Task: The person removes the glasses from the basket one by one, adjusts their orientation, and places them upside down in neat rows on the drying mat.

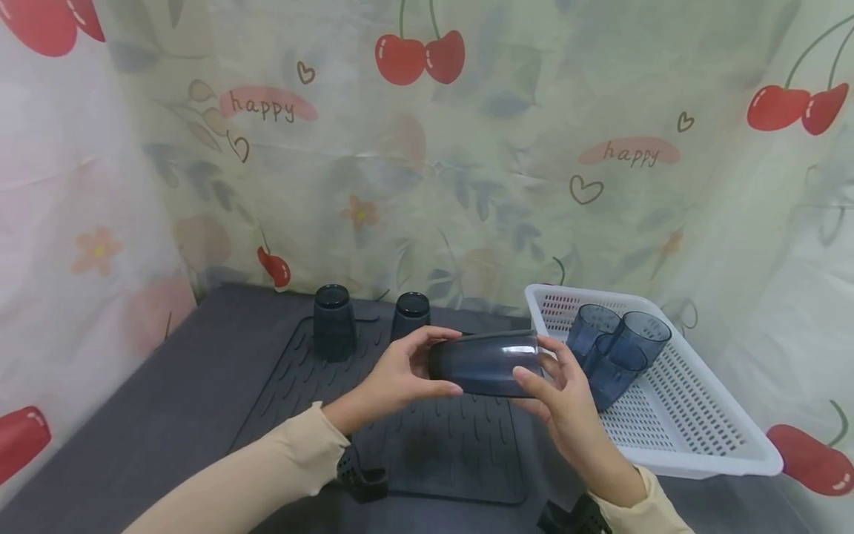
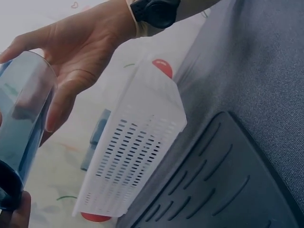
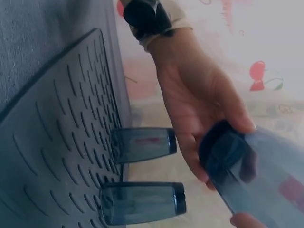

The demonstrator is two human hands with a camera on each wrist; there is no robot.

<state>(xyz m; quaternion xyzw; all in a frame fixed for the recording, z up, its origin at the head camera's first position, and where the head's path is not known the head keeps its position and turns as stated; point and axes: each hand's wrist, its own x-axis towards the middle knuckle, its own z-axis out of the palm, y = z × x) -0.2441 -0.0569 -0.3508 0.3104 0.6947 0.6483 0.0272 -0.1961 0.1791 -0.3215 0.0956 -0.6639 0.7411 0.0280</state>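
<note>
Clamped at base end by left grip (image 1: 398, 371), at rim end by right grip (image 1: 565, 397): dark-blue glass (image 1: 483, 363), held sideways in air, centre of frame. Below, ribbed mat (image 1: 454, 460) on desk (image 1: 200, 371). At right of frame, white basket (image 1: 694, 423) with blue glasses (image 1: 610, 371) inside. Farther, left of centre, upturned glasses (image 1: 335, 326) on mat. Behind, cherry-print curtain (image 1: 414, 193) across top.

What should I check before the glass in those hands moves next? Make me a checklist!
1. Left hand holding the glass by its base end: ok.
2. Right hand holding the rim end: ok.
3. Glass turned upside down, like the two standing glasses on the mat: not ok, it's sideways.
4. Glass held apart from the white basket: ok.
5. Glass completely dry: cannot tell.
</note>
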